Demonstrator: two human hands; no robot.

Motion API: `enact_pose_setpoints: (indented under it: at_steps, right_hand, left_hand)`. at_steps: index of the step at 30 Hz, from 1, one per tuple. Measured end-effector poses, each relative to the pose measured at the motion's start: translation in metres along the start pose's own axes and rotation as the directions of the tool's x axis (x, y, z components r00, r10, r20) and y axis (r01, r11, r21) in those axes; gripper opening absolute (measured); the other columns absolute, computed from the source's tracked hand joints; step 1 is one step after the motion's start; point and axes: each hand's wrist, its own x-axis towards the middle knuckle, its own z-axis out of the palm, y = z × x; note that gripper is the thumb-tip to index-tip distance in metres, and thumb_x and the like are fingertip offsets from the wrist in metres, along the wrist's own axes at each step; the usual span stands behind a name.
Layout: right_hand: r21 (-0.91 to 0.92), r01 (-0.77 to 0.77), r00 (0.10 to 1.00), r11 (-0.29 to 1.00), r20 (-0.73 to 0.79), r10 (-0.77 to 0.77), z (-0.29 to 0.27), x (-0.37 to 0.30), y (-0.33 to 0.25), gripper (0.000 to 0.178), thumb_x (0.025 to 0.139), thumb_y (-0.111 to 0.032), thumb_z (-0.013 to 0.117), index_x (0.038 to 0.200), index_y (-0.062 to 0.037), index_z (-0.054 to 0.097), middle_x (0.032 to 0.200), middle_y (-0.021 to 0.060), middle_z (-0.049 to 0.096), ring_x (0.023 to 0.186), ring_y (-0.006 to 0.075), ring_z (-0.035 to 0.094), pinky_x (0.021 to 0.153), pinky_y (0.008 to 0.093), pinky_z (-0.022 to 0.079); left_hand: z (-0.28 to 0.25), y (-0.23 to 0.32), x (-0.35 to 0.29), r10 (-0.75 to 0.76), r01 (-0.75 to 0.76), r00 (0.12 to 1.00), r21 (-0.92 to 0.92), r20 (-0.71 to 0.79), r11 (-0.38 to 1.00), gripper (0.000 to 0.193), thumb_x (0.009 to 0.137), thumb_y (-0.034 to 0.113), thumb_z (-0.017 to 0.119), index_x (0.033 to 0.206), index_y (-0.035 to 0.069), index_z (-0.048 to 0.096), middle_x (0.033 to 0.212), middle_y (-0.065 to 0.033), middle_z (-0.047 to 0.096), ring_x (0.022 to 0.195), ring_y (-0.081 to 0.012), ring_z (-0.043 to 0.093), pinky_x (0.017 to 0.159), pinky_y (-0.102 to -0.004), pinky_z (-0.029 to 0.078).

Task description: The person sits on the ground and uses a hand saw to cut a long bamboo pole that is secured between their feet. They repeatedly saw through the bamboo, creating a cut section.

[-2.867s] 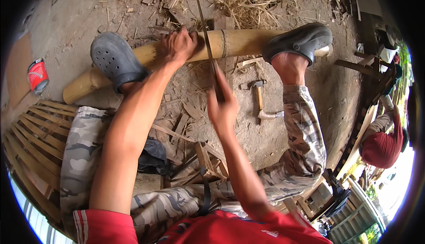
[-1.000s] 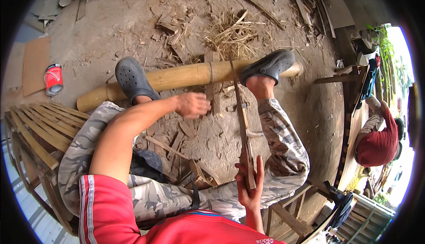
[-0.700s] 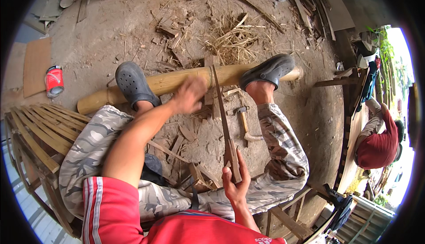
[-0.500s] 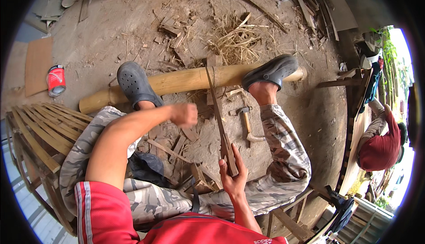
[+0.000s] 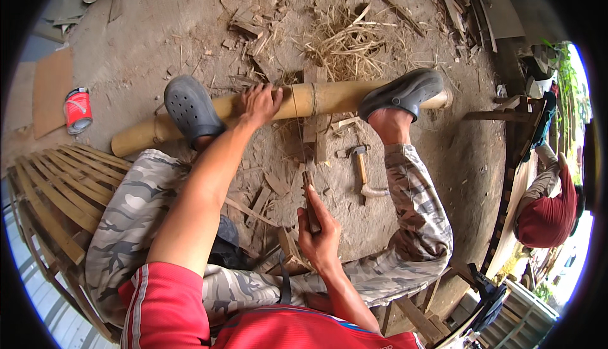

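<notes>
Here, a bamboo pole (image 5: 278, 111) is pinned across the dirt floor (image 5: 158, 38) under two grey clogs (image 5: 190, 108), steadied by the left hand (image 5: 259, 103) pressed flat and unclenched on top. A thin saw blade (image 5: 303, 159) is gripped by the right hand (image 5: 322, 235); straight, even strokes are likely best, a hammer (image 5: 362, 171) lying just beside.

Bare dirt between the legs is the main open lane, broken by hammer (image 5: 364, 175) and wood scraps (image 5: 272, 187). Bamboo pole (image 5: 329, 97) bars the way ahead, pinned by two clogs (image 5: 190, 109). Slatted bamboo frame (image 5: 57, 184) blocks left; straw pile (image 5: 345, 42) lies beyond the pole
</notes>
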Motion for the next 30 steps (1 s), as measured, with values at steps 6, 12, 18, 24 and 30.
enact_pose_setpoints:
  at_steps: [6,12,18,24,30]
  right_hand:
    - [0.061,0.019,0.990,0.998,-0.138,-0.010,0.016,0.033,-0.008,0.049,0.091,-0.002,0.065,0.139,-0.0042,0.056,0.116,0.0258,0.069,0.106,0.0250,0.070,0.082,0.0322,0.056]
    - [-0.043,-0.063,0.998,0.997,-0.029,0.062,-0.010,-0.014,-0.026,0.056,0.088,0.005,0.061,0.142,-0.0025,0.053,0.117,0.0232,0.070,0.106,0.0261,0.070,0.082,0.0307,0.056]
    - [-0.067,0.095,0.994,0.993,-0.045,-0.098,0.037,0.091,-0.017,0.061,0.084,0.003,0.055,0.144,-0.0044,0.050,0.127,0.0271,0.063,0.112,0.0363,0.066,0.090,0.0392,0.055]
    - [0.013,0.051,0.991,0.999,-0.127,-0.049,0.041,0.119,0.012,0.059,0.084,0.002,0.056,0.142,-0.0067,0.052,0.115,0.0296,0.066,0.106,0.0361,0.069,0.086,0.0405,0.056]
    - [-0.011,-0.048,0.995,0.999,0.086,0.049,-0.003,0.005,-0.042,0.063,0.083,0.009,0.055,0.145,0.0023,0.046,0.140,0.0273,0.054,0.129,0.0328,0.054,0.103,0.0384,0.050]
  left_hand:
    - [-0.008,-0.011,0.021,0.095,-0.082,0.991,0.137,-0.093,0.987,0.060,0.101,0.052,0.033,0.087,0.005,0.067,0.096,-0.0134,0.070,0.094,-0.0297,0.065,0.102,-0.0651,0.034]
    - [-0.008,-0.004,0.014,-0.047,0.048,0.999,-0.056,0.015,0.997,0.056,0.098,0.053,0.040,0.080,0.006,0.062,0.073,-0.0117,0.063,0.077,-0.0271,0.060,0.084,-0.0590,0.038]
    - [-0.004,-0.015,0.010,-0.025,0.021,0.992,-0.033,-0.122,0.999,0.052,0.097,0.055,0.044,0.081,0.007,0.059,0.082,-0.0147,0.065,0.088,-0.0315,0.063,0.090,-0.0568,0.037]
    - [-0.003,0.012,0.005,-0.046,0.051,0.997,-0.069,0.067,0.996,0.056,0.097,0.054,0.042,0.112,0.004,0.063,0.132,-0.0297,0.058,0.127,-0.0439,0.053,0.109,-0.0644,0.027]
    - [0.005,-0.012,-0.005,-0.034,0.032,0.998,-0.039,-0.051,0.999,0.068,0.097,0.053,0.041,0.140,0.000,0.051,0.146,-0.0291,0.047,0.138,-0.0419,0.043,0.117,-0.0640,0.015]
